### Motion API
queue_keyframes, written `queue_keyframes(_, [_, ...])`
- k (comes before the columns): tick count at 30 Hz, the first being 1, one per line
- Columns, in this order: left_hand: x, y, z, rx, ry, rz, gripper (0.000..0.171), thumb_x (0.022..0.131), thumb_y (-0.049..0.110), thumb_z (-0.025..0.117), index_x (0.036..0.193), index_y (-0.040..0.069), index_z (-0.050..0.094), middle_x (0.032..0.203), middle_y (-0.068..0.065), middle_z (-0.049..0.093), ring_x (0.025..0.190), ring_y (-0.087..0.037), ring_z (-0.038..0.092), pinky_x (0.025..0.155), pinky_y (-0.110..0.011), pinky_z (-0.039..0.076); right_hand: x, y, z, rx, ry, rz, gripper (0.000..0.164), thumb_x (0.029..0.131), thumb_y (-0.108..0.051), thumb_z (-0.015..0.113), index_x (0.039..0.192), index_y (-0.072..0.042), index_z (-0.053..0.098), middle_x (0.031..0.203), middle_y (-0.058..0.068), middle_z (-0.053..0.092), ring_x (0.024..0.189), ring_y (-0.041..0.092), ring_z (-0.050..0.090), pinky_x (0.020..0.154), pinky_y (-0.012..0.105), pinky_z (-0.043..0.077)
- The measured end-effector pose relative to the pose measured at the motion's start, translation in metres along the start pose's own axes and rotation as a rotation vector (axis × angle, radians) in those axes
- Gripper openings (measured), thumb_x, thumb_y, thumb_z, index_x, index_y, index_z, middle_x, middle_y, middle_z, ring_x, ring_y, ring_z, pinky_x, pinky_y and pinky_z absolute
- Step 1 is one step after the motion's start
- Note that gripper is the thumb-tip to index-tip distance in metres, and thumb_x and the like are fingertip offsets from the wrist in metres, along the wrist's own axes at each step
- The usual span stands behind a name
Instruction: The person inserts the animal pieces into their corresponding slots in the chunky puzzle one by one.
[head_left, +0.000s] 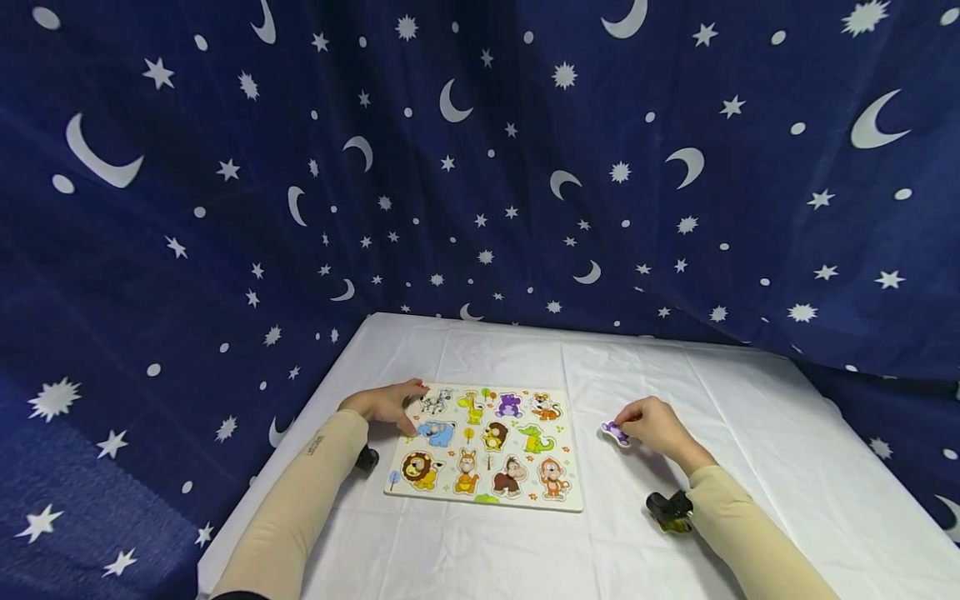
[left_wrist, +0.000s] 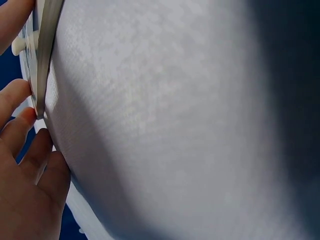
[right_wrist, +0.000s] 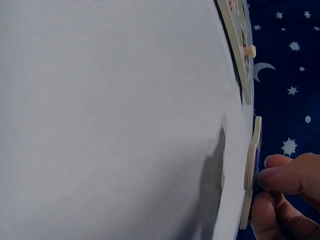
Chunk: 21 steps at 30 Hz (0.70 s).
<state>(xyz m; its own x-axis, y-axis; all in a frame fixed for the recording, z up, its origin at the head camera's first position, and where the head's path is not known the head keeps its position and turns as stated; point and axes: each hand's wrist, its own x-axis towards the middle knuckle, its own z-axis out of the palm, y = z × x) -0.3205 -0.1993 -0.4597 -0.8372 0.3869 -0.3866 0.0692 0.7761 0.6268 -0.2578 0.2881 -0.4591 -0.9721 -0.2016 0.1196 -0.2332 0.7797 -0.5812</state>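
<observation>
A wooden animal peg puzzle board (head_left: 480,501) lies flat on the white table, with several animal pictures on it, some bearing small knobs. My left hand (head_left: 386,406) rests at the board's upper left edge, thumb and fingers spread along it. The left wrist view shows its fingertips (left_wrist: 27,115) touching the board's edge. To the right of the board, my right hand (head_left: 656,427) pinches a purple puzzle piece (head_left: 615,433) between thumb and fingers. In the right wrist view the piece (right_wrist: 253,155) is seen edge-on, just off the cloth, its printed face mostly hidden.
Under the right wrist's black camera (head_left: 667,507) lies a yellow-green piece (head_left: 677,526), partly covered. A white cloth (head_left: 480,550) covers the table. Behind and to the left hangs a dark blue curtain (head_left: 480,167) with moons and stars.
</observation>
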Motion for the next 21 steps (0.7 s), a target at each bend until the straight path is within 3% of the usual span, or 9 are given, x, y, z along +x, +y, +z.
queue_keyframes(21, [-0.001, -0.001, 0.001, -0.003, 0.009, 0.004, 0.099, 0.069, 0.008, 0.086, 0.155, 0.016, 0.038, 0.17, -0.01, 0.012, 0.156, -0.037, 0.007, 0.125, -0.058, 0.009, 0.012, -0.015, 0.006, 0.073, -0.072, -0.068, 0.016, 0.08, 0.004, 0.065, 0.086, -0.003, 0.079, 0.082, 0.007, 0.077, 0.071, 0.004, 0.061, 0.066, 0.02, 0.049])
